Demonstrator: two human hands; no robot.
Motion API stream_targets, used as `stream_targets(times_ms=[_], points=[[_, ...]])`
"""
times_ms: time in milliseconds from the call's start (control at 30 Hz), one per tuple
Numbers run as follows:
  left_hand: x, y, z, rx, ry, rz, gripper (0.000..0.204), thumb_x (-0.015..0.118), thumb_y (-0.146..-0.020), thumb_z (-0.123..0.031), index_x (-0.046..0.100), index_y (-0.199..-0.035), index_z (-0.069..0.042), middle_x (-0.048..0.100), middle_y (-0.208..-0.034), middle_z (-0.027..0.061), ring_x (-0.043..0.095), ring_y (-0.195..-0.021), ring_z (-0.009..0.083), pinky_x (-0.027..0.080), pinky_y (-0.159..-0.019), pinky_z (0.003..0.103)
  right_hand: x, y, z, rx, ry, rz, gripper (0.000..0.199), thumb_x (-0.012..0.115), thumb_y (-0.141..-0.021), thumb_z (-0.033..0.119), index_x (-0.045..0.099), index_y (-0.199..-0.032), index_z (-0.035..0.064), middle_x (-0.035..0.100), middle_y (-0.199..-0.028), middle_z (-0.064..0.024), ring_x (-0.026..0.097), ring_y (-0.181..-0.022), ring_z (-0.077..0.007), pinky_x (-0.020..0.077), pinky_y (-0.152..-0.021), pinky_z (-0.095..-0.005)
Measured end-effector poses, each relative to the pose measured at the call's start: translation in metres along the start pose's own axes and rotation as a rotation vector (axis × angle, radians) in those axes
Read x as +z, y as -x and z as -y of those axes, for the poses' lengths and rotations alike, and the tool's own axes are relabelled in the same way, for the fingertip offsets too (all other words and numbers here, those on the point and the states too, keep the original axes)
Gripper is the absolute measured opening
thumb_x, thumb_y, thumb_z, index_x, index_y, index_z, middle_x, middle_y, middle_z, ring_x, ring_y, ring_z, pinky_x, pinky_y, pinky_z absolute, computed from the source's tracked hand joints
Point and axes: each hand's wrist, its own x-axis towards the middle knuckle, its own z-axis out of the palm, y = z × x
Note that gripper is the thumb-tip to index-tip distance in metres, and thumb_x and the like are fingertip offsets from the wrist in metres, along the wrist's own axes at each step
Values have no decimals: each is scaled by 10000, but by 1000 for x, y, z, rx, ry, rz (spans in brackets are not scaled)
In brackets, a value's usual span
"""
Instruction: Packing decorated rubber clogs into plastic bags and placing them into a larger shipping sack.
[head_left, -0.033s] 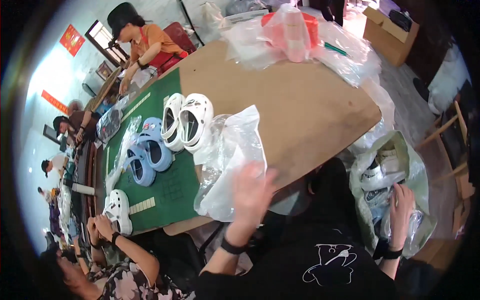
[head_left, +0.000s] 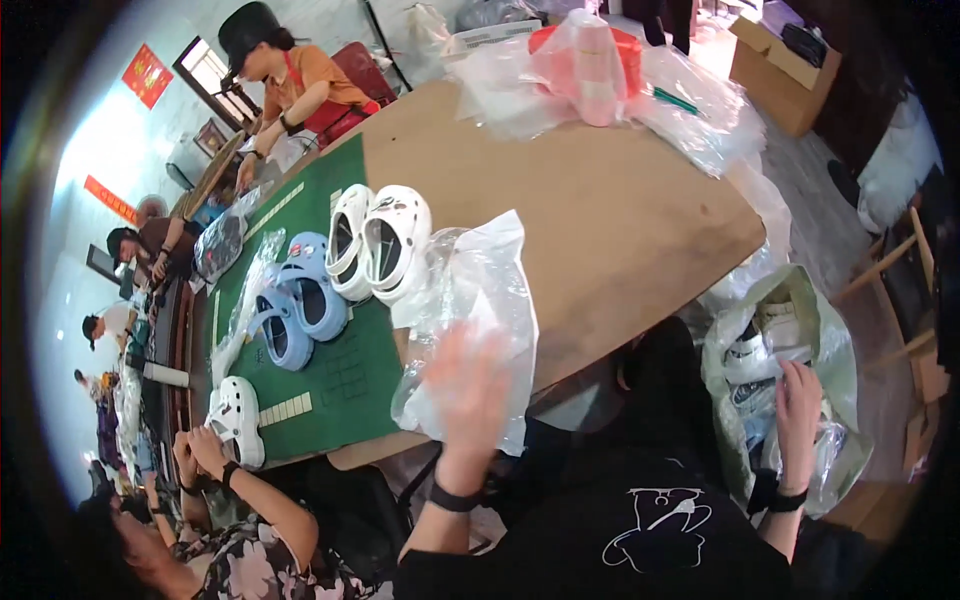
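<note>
Head cam, so everything bends toward the edges. The two hands are well apart. The left hand is over the near edge of the counter, fingers spread but pretty blurry, right in front of a clear plastic bag. Can't tell if it's actually touching the plastic. The right hand is down at the mouth of a pale green sack off to the right, fingertips near each other. No idea if it's pinching something. The sack has a white sneaker and some plastic-wrapped stuff in it.

The bag lies crumpled just beside a pair of white clogs, with a pair of light blue clogs next to those, straps toward the near side. Both pairs are on a dark green mat. Another white clog is at the mat's left corner, with a co-worker's hands right by it.

Far end of the counter: a red basket, a pinkish roll and more loose clear plastic. Someone in an orange top is leaning over the far left side.
</note>
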Motion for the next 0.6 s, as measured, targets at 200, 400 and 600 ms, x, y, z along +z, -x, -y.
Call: stream_targets(times_ms=[200,400,600], points=[[-43,60,77,-461,-48,94,366,646,-856,-150,620,-1215,-82,586,-1259,137,518,-1201,336,279,-1084,535,11,-98,139,-798,-366,134,354,650,-821,114,600,-1166,54,621,-1096,-126,571,-1025,-332,468,-892,-410],[-29,77,30,-178,15,118,309,625,-869,-147,635,-1175,-99,605,-1184,103,554,-1173,287,358,-1053,522,14,-162,305,-1033,-595,-45,429,598,-906,306,560,-1243,42,600,-1204,-142,554,-1116,-321,449,-942,-421],[-39,65,7,14,3,128,432,714,-797,-199,639,-1221,-170,602,-1154,89,589,-1059,251,419,-983,459,39,-173,360,-1117,-295,389,393,597,-902,362,641,-1059,4,671,-984,-140,618,-972,-325,487,-851,-423]])
